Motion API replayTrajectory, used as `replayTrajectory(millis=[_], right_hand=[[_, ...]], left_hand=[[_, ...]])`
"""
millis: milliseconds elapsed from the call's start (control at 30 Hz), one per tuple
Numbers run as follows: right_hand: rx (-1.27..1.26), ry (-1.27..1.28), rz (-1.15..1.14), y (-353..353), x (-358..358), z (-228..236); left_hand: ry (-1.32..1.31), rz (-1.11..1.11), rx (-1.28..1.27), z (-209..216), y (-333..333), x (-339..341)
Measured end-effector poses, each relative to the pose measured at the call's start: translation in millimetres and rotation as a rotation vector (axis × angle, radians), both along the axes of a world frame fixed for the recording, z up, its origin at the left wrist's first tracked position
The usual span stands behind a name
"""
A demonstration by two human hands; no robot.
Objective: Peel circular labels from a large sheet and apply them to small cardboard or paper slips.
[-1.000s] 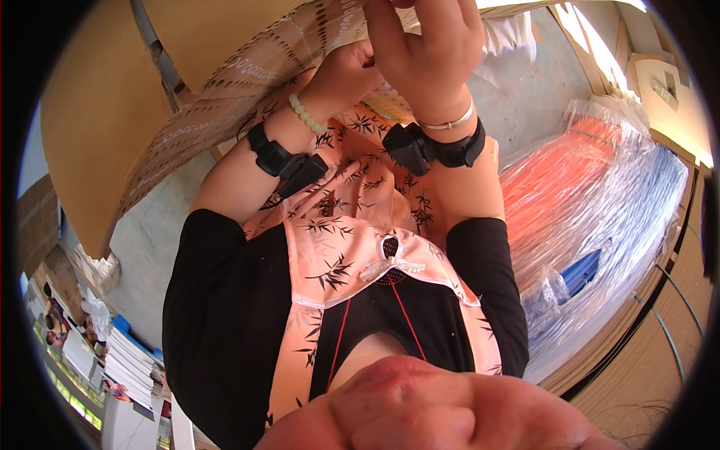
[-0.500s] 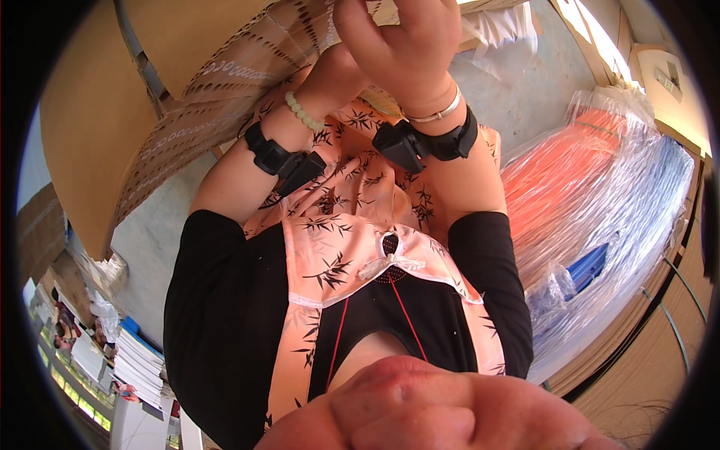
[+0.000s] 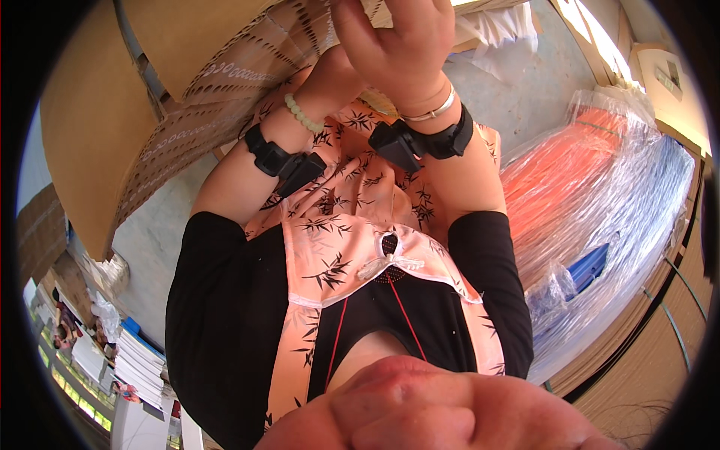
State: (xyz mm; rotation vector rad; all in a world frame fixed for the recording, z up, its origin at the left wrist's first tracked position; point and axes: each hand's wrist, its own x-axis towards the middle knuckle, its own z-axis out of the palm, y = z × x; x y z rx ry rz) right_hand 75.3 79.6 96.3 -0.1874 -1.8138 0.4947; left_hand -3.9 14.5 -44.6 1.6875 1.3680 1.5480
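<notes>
Both my hands are raised close together at the top edge of the head view. My right hand (image 3: 401,56) crosses in front of the left, its thumb and fingers pointing up; the fingertips are cut off by the frame. Behind it, my left hand (image 3: 339,71) shows only its back and wrist, and its fingers are hidden. Large brown cardboard sheets with rows of punched holes (image 3: 225,82) stand just to the left of the hands. Whether either hand grips a sheet cannot be seen. A peach apron (image 3: 337,251) with dark leaf prints hangs below my forearms.
Clear film wraps an orange and pale-blue bundle (image 3: 555,172) at the right, with a blue piece (image 3: 589,270) on it. Stacked brown cardboard (image 3: 637,349) lies at the lower right. White plastic (image 3: 510,34) is beyond my right hand. White sheets (image 3: 139,375) are piled far left.
My right hand and wrist have shifted slightly left. My left arm and the cardboard sheets look nearly unmoved.
</notes>
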Motion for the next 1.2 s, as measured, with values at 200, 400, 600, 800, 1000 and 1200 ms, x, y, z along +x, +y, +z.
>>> replayTrajectory(millis=[200, 400, 600, 800, 1000, 1200], right_hand=[[0.087, 0.055, -0.022, 3, -8, -6], [0.087, 0.032, 0.003, 7, -3, -6], [0.097, 0.004, 0.018, 8, -1, -4], [0.122, -0.054, 0.009, 10, 4, -4], [0.126, -0.046, -0.015, 9, 0, -4], [0.12, 0.037, -0.024, 9, -7, -7]], left_hand=[[0.112, 0.104, 0.032, -22, 9, 9], [0.12, 0.011, -0.012, -18, 5, -1], [-0.107, -0.048, -0.006, -20, 2, -1], [-0.25, -0.073, -0.066, -3, -1, 5], [-0.093, -0.033, 0.059, -8, 3, 4], [-0.153, -0.04, -0.087, -10, 0, 4]])
